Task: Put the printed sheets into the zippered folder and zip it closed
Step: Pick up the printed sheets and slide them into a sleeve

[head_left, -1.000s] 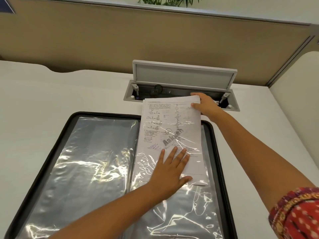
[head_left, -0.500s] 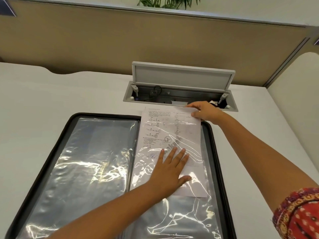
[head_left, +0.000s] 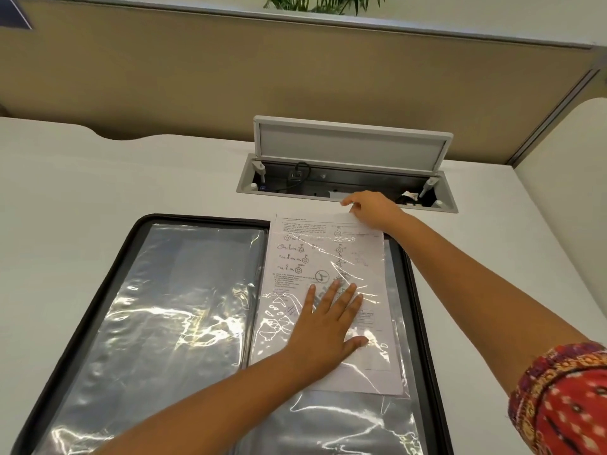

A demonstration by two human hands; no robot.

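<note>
The black zippered folder (head_left: 108,277) lies open on the white desk, with clear plastic sleeves on both halves. The printed sheets (head_left: 305,254) sit partway inside the right-hand sleeve, their top edge sticking out past the folder's far rim. My left hand (head_left: 328,326) lies flat with spread fingers on the sleeve over the sheets. My right hand (head_left: 371,208) holds the sheets' top right corner at the far edge. The zipper pull is not visible.
An open cable box (head_left: 345,185) with a raised grey lid is set into the desk just beyond the folder. A tan partition (head_left: 230,77) backs the desk, and a white side panel (head_left: 565,178) stands at the right.
The sheets have slid toward me, deeper into the right sleeve. My right hand followed their top edge nearer. My left hand stays flat on the sleeve.
</note>
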